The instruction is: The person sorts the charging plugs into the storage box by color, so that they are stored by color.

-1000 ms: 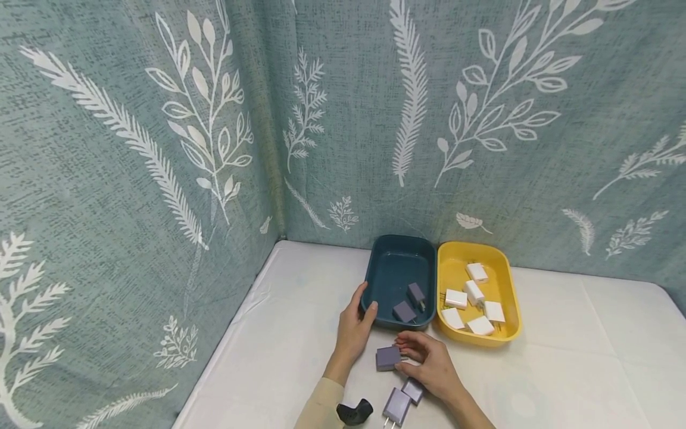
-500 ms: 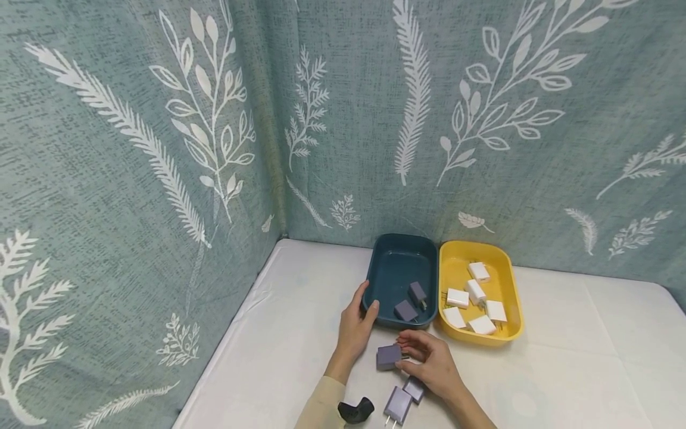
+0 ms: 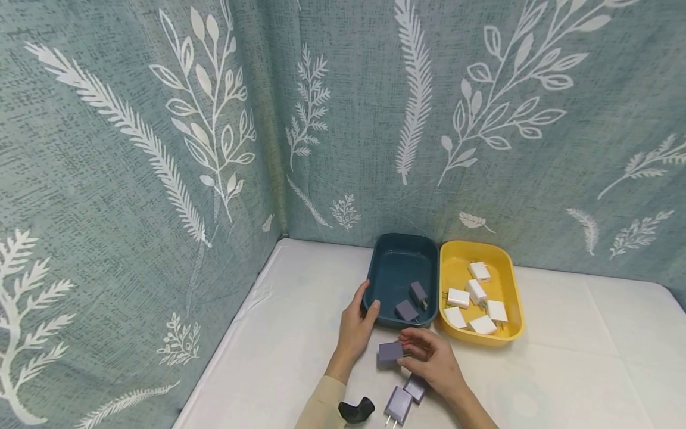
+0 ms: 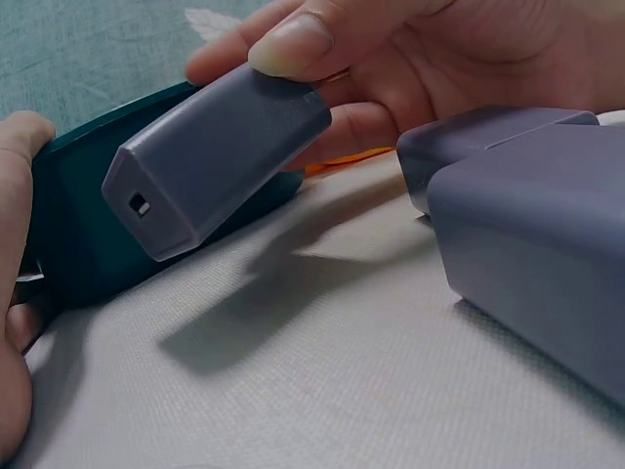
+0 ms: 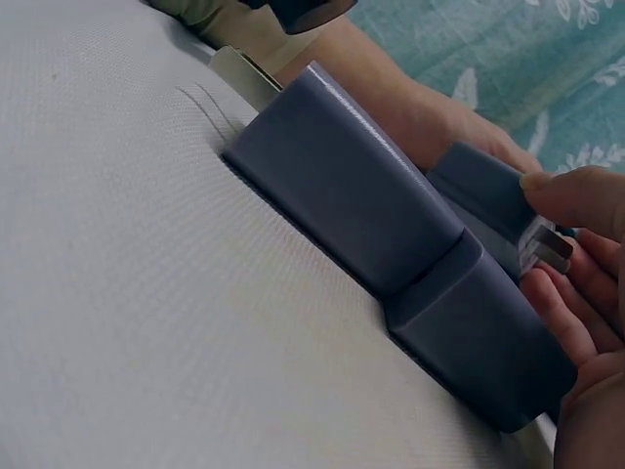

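In the head view my right hand (image 3: 433, 362) pinches a purple-grey wall charger (image 3: 390, 353) between thumb and fingers. The left wrist view shows this charger (image 4: 215, 161) tilted above the white cloth, its shadow apart beneath it and its port end facing the camera. Its metal prongs (image 5: 555, 249) point toward my right palm. My left hand (image 3: 356, 330) grips the near-left corner of a dark blue tray (image 3: 375, 268), thumb at the rim. Two purple-grey chargers (image 3: 406, 310) lie inside that tray. Below my right hand, two more chargers (image 3: 399, 405) lie touching on the cloth.
A yellow tray (image 3: 515, 298) holding several white chargers (image 3: 458, 298) stands right beside the blue one. Patterned green-blue fabric (image 3: 343, 119) hangs behind and to the left. A black curved piece (image 3: 356, 411) is at my left sleeve (image 3: 323, 402).
My right hand has risen slightly with the charger, toward the blue tray. The left hand keeps its place at the tray's corner.
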### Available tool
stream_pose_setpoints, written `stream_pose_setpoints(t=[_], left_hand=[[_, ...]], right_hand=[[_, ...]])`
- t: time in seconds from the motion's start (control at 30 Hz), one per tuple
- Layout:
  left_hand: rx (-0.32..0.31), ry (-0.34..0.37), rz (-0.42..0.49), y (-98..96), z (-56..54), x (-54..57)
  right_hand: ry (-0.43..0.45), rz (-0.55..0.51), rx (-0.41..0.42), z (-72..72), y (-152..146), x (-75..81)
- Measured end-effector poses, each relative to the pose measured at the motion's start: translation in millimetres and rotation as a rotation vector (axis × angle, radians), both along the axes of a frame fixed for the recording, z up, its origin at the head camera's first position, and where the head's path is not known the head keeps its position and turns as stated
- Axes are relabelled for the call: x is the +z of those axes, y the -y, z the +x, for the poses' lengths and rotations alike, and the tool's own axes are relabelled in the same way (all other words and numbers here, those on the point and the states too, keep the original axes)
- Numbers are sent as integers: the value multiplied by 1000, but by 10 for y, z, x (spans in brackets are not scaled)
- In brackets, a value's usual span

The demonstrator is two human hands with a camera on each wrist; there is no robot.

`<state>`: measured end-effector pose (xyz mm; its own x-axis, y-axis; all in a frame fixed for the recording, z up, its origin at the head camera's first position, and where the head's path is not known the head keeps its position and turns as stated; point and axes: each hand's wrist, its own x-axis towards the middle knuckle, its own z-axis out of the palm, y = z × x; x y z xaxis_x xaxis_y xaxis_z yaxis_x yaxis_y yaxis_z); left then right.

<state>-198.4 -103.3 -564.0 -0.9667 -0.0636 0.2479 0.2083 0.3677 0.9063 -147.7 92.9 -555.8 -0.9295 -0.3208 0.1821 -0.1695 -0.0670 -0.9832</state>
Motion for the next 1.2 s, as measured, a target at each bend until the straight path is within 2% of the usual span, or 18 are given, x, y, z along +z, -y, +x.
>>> stream_pose_setpoints(t=[0.63,0.93,1.2], left_hand=[[-1,-3,-8,1,0,5],[5,-3,-8,0,9,-1],[-4,-9,2,0,4,6]], right_hand=[[-90,1,-38,22,14,55],[-167,-33,-35,9,-1,43],[-165,-35,-50,11,-5,73]])
